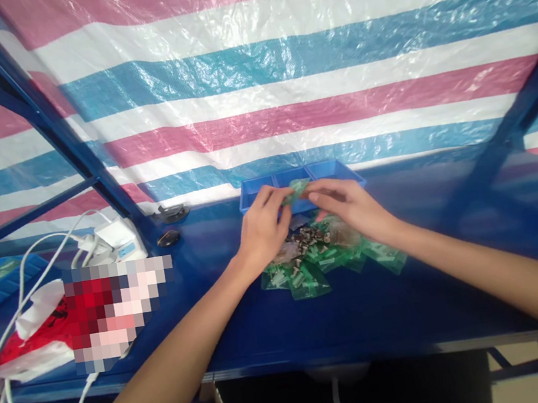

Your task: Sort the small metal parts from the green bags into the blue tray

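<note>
My left hand (261,226) and right hand (345,207) both pinch one small green bag (296,189), held up just in front of the blue tray (325,170) at the tabletop's (346,314) far edge. Below my hands: a heap of green bags (310,273) with a pile of small metal parts (308,239) on it. Toward the left edge: white cables (22,279), a white charger (117,237), a red-and-white bag (31,338). A blue frame post (61,135) stands at the far left.

bags (310,276) on table (415,301), tray (335,168) behind them, cables (24,292) far left
</note>
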Demonstrator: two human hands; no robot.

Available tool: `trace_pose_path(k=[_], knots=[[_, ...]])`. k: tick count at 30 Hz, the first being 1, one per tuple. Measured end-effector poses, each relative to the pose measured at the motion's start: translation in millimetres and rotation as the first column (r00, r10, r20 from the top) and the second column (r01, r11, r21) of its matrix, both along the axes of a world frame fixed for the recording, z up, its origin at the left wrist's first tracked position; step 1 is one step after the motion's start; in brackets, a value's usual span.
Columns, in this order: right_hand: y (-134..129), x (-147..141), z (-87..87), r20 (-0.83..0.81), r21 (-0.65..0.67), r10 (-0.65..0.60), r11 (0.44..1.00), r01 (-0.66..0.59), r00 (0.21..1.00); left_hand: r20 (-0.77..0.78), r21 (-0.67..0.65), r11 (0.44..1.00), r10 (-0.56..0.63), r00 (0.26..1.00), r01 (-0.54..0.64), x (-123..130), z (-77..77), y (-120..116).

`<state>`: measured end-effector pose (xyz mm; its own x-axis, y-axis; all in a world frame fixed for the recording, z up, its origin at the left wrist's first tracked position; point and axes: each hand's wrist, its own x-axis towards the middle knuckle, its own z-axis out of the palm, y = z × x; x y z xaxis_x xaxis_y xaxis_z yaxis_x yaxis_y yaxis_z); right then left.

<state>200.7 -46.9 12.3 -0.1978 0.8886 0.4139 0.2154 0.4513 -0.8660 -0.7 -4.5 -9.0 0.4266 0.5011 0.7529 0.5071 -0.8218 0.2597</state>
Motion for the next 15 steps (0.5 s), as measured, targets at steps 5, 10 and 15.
trace_pose_path(k=[5,10,15], knots=[[4,2,-3.2,0.110,0.087,-0.102,0.992,0.093,0.989,0.047,0.042,0.991,0.126,0.991,-0.128,-15,8.9,16],[11,9,-11.1,0.421,0.305,-0.278,0.940,0.154,0.863,-0.004,-0.020,0.977,0.211,0.977,-0.211,-23,3.5,36],[16,15,-16.1,0.590,0.467,-0.382,0.880,0.085,0.711,-0.163,-0.084,0.938,0.321,0.933,-0.338,-22,-2.0,38]])
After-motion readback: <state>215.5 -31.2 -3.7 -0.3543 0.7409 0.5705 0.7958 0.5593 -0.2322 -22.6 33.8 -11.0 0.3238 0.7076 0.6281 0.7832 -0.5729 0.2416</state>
